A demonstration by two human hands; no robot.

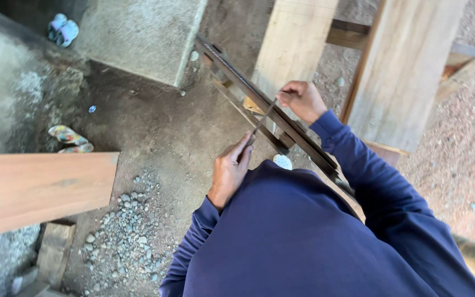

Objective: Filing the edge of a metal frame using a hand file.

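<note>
Here hands point(265, 137) hold file point(263, 118) across saw point(259, 102)

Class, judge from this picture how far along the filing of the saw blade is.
Done: the frame saw is propped against the person. In hand: the left hand and the right hand hold a thin file across its blade. Left: unclear; the teeth are too small to tell.

A reddish plank point(34, 190) lies left, above grey pebbles point(127, 231); 2 sandals point(70, 138) rest on dirt.
</note>
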